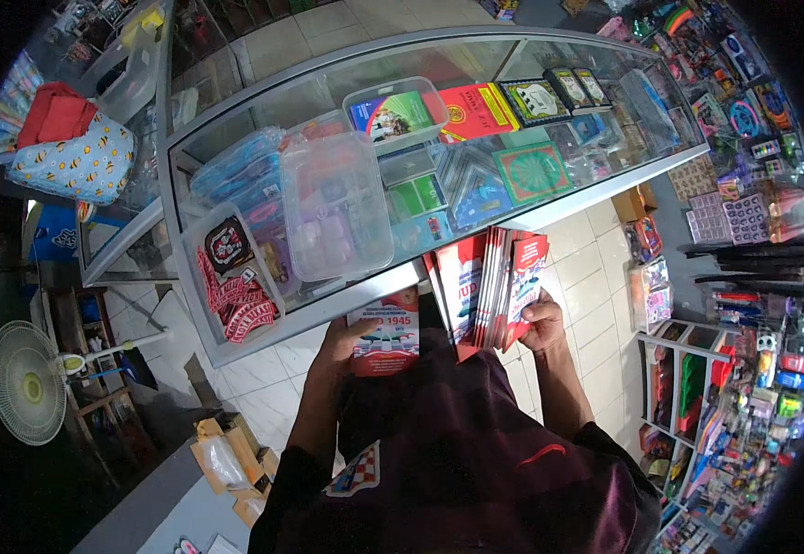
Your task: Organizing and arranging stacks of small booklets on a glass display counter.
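Note:
My left hand (340, 344) grips a thin red-and-white booklet (387, 346) by its left side, thumb on the printed cover. In my right hand (544, 323) is a fanned stack of similar booklets (492, 291), held at its lower right, with several spines showing. Both hands are in front of my body, just short of the near edge of a glass display counter (402, 273). The stack's upper end overlaps that edge in view; whether it touches cannot be told. Fingers behind the booklets are hidden.
On the counter stand a tub of red-and-white patches (236, 291), a lidded translucent box (338, 208) and an open container with books (395, 111). Dark boxed books (575, 90) lie farther right. A pedestal fan (28, 382) stands left; shelves of small goods (693, 388) line the right.

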{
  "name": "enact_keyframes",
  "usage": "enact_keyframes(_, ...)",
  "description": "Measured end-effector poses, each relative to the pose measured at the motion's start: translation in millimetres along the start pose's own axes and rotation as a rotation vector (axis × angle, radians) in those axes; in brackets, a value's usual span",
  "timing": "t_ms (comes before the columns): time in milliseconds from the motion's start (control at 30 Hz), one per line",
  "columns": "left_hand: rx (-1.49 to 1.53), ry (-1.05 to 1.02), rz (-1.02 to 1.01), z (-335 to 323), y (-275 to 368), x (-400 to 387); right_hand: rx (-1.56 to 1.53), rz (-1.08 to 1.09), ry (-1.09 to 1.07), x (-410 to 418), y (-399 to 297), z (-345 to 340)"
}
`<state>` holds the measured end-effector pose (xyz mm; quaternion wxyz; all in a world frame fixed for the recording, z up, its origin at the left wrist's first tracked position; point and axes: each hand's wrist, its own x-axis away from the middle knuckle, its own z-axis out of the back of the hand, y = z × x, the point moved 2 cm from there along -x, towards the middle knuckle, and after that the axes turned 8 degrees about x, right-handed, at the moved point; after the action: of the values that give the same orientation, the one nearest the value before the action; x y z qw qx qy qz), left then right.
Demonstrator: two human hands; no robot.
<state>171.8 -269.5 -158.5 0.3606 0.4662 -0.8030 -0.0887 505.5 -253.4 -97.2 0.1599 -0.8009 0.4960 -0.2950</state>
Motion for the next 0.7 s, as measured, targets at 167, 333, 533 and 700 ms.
enact_keyframes(167, -0.207, -0.072, -0.002, -12.0, 1.6, 8.6, 0.07, -0.059, 0.043, 5.8, 12.6, -10.3)
enact_keyframes(333, -0.151, -0.248, 0.002, -27.0, -1.3, 13.7, 0.214, -0.145, 0.075, 12.2, 32.1, -16.0)
enact_keyframes(533, -0.271, -0.198, 0.028, -42.2, 6.4, 18.0, 0.301, -0.234, -0.009, 10.8, 51.0, -21.7)
enact_keyframes(700, -0.194, -0.246, 0.001, -41.9, 4.4, 19.5, 0.148, -0.218, 0.037, 13.3, 60.0, -9.6)
